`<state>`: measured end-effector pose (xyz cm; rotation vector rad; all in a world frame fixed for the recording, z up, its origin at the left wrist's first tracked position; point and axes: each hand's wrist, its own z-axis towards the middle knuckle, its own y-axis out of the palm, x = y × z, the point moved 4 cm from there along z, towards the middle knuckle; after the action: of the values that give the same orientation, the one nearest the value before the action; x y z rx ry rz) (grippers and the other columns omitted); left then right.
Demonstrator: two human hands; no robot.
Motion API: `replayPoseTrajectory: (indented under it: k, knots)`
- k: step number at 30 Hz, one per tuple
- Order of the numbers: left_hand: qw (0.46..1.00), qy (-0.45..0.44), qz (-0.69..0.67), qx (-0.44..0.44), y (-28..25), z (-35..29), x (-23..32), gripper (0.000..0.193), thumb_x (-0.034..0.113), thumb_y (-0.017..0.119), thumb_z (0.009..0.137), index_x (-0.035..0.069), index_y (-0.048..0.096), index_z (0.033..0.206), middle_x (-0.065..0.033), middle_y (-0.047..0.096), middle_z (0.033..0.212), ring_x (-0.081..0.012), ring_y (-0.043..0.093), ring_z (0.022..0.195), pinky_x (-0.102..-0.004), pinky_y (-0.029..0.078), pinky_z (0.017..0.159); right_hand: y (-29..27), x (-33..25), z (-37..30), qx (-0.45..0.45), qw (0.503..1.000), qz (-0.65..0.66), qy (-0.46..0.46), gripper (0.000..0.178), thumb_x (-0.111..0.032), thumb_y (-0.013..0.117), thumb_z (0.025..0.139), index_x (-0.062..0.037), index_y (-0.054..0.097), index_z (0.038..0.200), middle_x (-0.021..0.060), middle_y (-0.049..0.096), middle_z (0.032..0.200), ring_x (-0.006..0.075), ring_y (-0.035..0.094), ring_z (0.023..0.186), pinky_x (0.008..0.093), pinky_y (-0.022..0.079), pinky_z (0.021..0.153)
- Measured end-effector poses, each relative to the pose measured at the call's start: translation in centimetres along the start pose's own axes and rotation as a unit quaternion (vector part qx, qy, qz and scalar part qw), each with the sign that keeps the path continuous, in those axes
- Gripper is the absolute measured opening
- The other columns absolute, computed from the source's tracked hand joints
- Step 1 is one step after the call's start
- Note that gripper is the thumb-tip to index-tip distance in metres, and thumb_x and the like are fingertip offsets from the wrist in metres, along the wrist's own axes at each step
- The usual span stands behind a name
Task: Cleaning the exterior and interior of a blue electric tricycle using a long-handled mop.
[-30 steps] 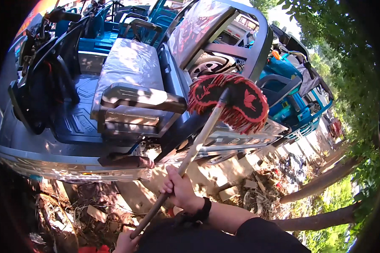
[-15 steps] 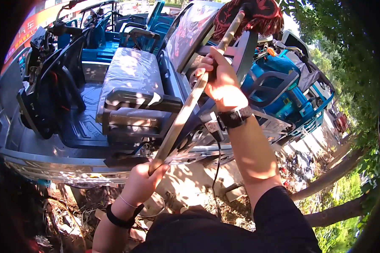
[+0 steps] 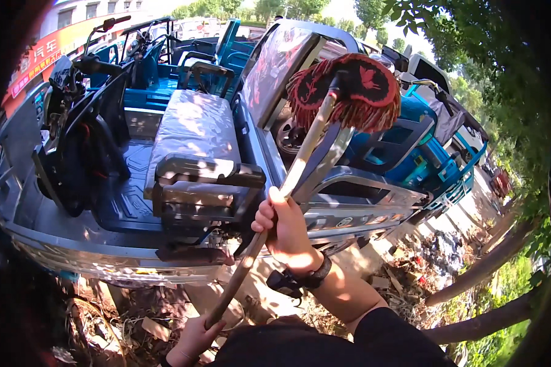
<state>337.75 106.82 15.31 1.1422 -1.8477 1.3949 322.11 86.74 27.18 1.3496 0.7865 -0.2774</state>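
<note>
A long-handled duster mop [image 3: 362, 85] with a black and red fringed head is raised over the rear of a grey cargo tricycle [image 3: 349, 208]. My right hand [image 3: 283, 229] wraps round the middle of its wooden pole, beside the vehicle's side panel. Lower down, near my body, my left hand [image 3: 197, 336] is closed on the pole's bottom end. The pole slants up and to the right. Just left of my right hand is the tricycle's seat [image 3: 193, 131], covered in clear plastic. Behind the mop head is a plastic-wrapped backrest panel [image 3: 281, 61].
The tricycle's black handlebar and front shield [image 3: 95, 116] stand on the left. Blue tricycles [image 3: 434, 153] are parked beyond on the right. Tree trunks [image 3: 483, 266] slant in at the right, with leaves overhead. Debris and dry twigs [image 3: 113, 318] litter the ground nearby.
Both hands have drawn the mop down and toward me. Its head has come lower, fully into view, and my right hand has dropped from near the head to mid-picture.
</note>
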Motion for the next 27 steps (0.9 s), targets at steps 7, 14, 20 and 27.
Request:
replayPoseTrajectory:
  k: [7, 14, 20, 27]
  knots:
    - [1.000, -0.018, -0.004, -0.020, 1.4, -2.3, -3.9, 0.029, 0.028, 0.059, 0.079, 0.001, 0.054, 0.069, -0.0074, 0.051, 0.054, -0.0188, 0.048, 0.048, -0.0319, 0.038, 0.046, -2.7, 4.7, -2.7, 0.023, 0.998, 0.003, 0.050, 0.015, -0.019, 0.045, 0.090, -0.0087, 0.039, 0.081, -0.0001, 0.036, 0.060, 0.0104, 0.037, 0.050, 0.0272, 0.038, 0.051]
    - [0.998, 0.037, -0.015, 0.051, 0.1, 2.7, 4.1, 0.034, 0.031, 0.060, 0.078, -0.001, 0.054, 0.068, -0.0100, 0.051, 0.051, -0.0175, 0.050, 0.047, -0.0314, 0.039, 0.046, -0.2, -3.0, 4.2, -0.048, 0.998, 0.009, -0.048, 0.018, -0.023, 0.048, 0.088, -0.0114, 0.041, 0.077, -0.0020, 0.039, 0.061, 0.0085, 0.037, 0.050, 0.0251, 0.038, 0.051]
    - [0.961, 0.183, 0.046, 0.202, -0.7, 4.8, 13.7, 0.025, 0.021, 0.061, 0.078, -0.001, 0.052, 0.069, -0.0135, 0.051, 0.053, -0.0235, 0.050, 0.046, -0.0317, 0.036, 0.045, 2.9, -11.6, 8.1, -0.122, 0.990, 0.074, -0.015, 0.025, -0.029, 0.048, 0.089, -0.0106, 0.043, 0.073, -0.0042, 0.034, 0.056, 0.0055, 0.033, 0.047, 0.0198, 0.034, 0.045]
    - [0.891, 0.196, 0.259, 0.317, -0.4, 4.1, 14.1, 0.023, 0.020, 0.064, 0.075, 0.002, 0.051, 0.070, -0.0148, 0.049, 0.053, -0.0332, 0.050, 0.047, -0.0362, 0.038, 0.045, 0.0, -12.5, 7.3, -0.175, 0.977, 0.118, -0.015, 0.038, -0.044, 0.049, 0.085, -0.0148, 0.037, 0.065, -0.0058, 0.024, 0.049, 0.0067, 0.025, 0.040, 0.0211, 0.026, 0.039]
